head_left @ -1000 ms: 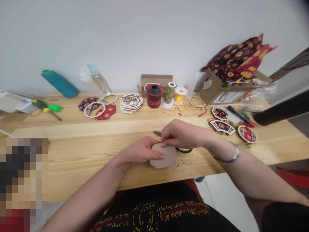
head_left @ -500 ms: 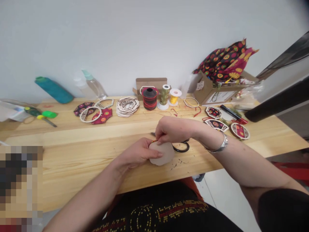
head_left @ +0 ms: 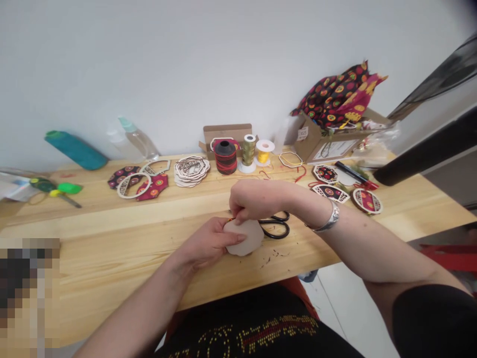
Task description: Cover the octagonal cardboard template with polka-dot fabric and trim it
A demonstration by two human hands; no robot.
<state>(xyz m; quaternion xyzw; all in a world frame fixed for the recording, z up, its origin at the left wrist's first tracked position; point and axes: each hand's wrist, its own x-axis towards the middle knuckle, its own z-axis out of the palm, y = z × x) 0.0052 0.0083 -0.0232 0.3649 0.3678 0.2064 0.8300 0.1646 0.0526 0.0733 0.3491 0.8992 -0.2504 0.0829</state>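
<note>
A pale, flat piece with a wavy edge (head_left: pixel 249 240), roughly round, is held over the table's front part. My left hand (head_left: pixel 212 238) grips it from the left, thumb lying across its face and fingers behind. At its upper left edge the fingertips of my right hand (head_left: pixel 248 201) are pinched together. A bit of orange-red and yellow shows between the hands there; whether it is thread or fabric I cannot tell. Black-handled scissors (head_left: pixel 278 236) lie just to the right, partly hidden by the right hand and the piece.
Behind stand a red-and-black thread spool (head_left: pixel 226 158), a gold spool (head_left: pixel 248 151) and a yellow spool (head_left: pixel 264 155). Stacked wooden cutouts (head_left: pixel 192 170) sit left of them. A cardboard box (head_left: pixel 328 146) with patterned fabric is at the right. Dark scraps (head_left: pixel 274 257) lie near the front edge.
The camera view has shifted slightly, so the scene sits a little further left. Both hands keep their hold on the pale piece, with the right fingertips still at its upper edge.
</note>
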